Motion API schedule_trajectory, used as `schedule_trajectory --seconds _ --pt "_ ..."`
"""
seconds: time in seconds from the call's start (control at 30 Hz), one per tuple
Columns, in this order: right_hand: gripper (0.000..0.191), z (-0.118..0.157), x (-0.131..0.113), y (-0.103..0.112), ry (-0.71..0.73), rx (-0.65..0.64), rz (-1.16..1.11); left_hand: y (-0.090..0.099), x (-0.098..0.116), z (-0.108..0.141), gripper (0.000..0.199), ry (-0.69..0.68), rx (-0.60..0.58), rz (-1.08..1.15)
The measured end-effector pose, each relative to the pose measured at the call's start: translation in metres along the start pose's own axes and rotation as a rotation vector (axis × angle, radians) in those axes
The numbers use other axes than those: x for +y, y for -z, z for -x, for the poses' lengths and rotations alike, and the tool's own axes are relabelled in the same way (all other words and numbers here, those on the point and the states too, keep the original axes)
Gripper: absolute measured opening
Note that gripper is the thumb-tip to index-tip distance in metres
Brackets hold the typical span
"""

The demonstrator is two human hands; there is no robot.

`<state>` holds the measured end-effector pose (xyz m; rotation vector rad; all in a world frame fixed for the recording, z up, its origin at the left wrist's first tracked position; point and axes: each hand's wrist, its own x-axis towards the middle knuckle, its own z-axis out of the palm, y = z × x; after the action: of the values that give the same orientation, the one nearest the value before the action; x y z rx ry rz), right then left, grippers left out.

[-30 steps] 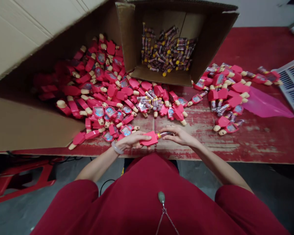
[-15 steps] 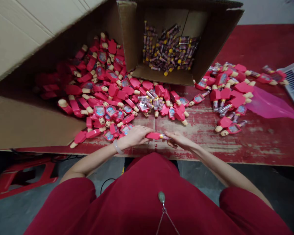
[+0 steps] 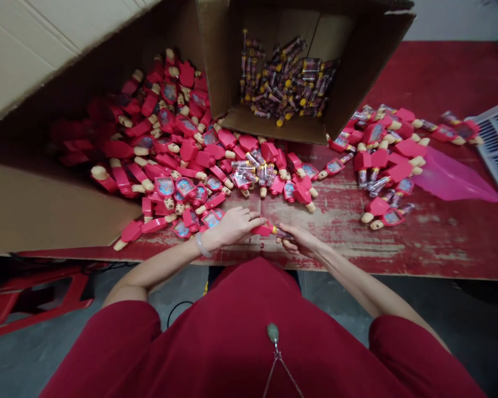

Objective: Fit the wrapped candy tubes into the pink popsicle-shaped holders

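Note:
My left hand is closed round a pink plastic toy piece just above the table's front edge. A clear tube with a yellow end joins or meets the toy's right end; my right hand pinches that tube. Whether the tube is fully seated cannot be made out. Beyond my hands lies a big pile of pink toys with cream-coloured tips and picture faces. Several loose clear tubes rest on the pile's near right part.
A cardboard box holding many tubes stands at the back. A larger carton lies on its side at left. Right of centre are pink toys with tubes, a pink plastic sheet and a white slatted crate. A red stool stands below left.
The toy and tube have tilted, with the tube end lower on the right. My right hand has shifted slightly down and turned, its fingers now showing under the tube.

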<state>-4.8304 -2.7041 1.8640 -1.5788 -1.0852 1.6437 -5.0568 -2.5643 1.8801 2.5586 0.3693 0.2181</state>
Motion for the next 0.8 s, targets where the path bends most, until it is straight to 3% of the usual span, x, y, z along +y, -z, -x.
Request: schedule_trajectory --seconds 0.13,0.2,0.27,0.33,0.4,0.53,0.63,0.73,0.8 --pt "0.040 0.007 -0.010 0.002 0.457 0.247 0.561 0.000 0.002 -0.003 0.027 0.145 -0.085 0.282" --pt "0.027 0.012 -0.017 0.003 0.631 0.248 0.850 0.005 0.006 -0.004 0.032 0.197 -0.174 0.440" --pt "0.025 0.018 -0.024 0.002 0.697 0.175 1.013 0.013 0.012 -0.004 0.037 0.192 -0.254 0.473" --pt "0.029 0.023 -0.029 0.000 0.667 0.094 1.047 0.020 0.019 -0.001 0.039 0.140 -0.258 0.348" --pt "0.032 0.027 -0.033 -0.003 0.556 0.021 0.936 0.023 0.023 0.002 0.038 0.034 -0.207 0.136" --pt "0.044 0.025 -0.029 -0.009 0.185 -0.199 0.309 0.023 0.024 0.006 0.029 -0.255 -0.055 -0.241" --pt "0.058 0.017 -0.021 -0.012 -0.048 -0.346 -0.058 0.021 0.021 0.004 0.031 -0.373 0.038 -0.333" --pt "0.068 0.015 -0.020 -0.007 -0.062 -0.295 0.039 0.020 0.019 0.002 0.029 -0.333 -0.017 -0.256" --pt "0.063 0.019 -0.023 -0.001 0.121 -0.107 0.344 0.020 0.019 0.001 0.032 -0.188 -0.094 -0.155"
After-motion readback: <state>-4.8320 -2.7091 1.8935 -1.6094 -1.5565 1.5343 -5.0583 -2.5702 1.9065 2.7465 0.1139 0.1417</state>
